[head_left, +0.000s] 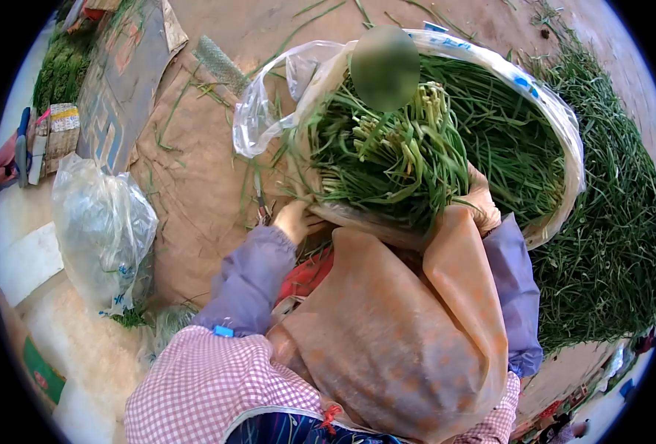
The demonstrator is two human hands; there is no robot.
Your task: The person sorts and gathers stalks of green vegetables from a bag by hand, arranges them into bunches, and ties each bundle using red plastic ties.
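Note:
A large clear plastic bag (573,159) with blue print lies wide open in front of me, filled with long green leafy stalks that look like garlic chives (509,118). A thick bunch of chives (409,144), its pale cut ends bundled upward, sits in the near left half. My right hand (482,201) is closed against the right side of this bunch, some fingers hidden by leaves. My left hand (292,222) is at the bag's near left rim, fingers curled on the plastic. A blurred oval patch hides part of the bag's far side.
A big pile of loose green stalks (601,214) spreads along the right. A stuffed clear plastic bag (102,229) stands at left. Scissors-like blades (261,211) lie beside my left hand. An orange-brown apron (402,333) covers my lap; brown sheeting (187,163) lies on the ground.

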